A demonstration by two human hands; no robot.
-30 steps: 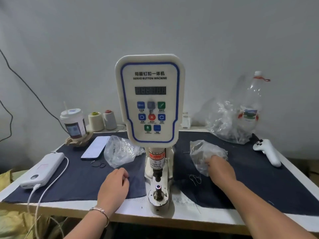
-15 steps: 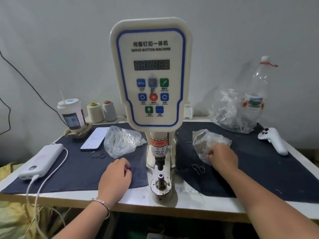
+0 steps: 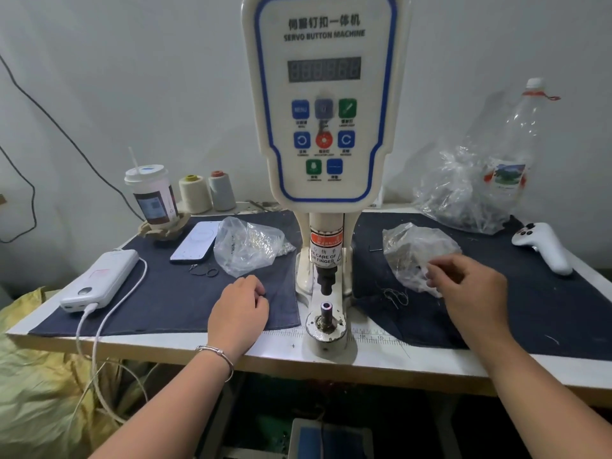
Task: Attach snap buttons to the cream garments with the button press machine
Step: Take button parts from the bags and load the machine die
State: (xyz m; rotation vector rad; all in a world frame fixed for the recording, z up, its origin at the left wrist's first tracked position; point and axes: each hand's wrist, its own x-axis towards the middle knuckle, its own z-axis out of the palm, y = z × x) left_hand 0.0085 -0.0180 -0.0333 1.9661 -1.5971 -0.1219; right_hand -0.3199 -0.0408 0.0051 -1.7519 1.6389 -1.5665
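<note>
Right hand (image 3: 470, 286) fingers at plastic bag (image 3: 414, 250) beside button press machine (image 3: 326, 160)

The cream button press machine (image 3: 326, 127) stands at the middle of the white table (image 3: 284, 351), with a dark blue cloth mat (image 3: 165, 303) to either side. On the left mat lie a white power bank (image 3: 101, 279), a phone (image 3: 197, 240) and a clear plastic bag (image 3: 248, 248); behind them stand a paper cup (image 3: 152, 195) and two thread cones (image 3: 207, 193). On the right mat lies another crumpled clear bag (image 3: 415, 250), perhaps of snaps, with a white game controller (image 3: 543, 246) further right.
</note>
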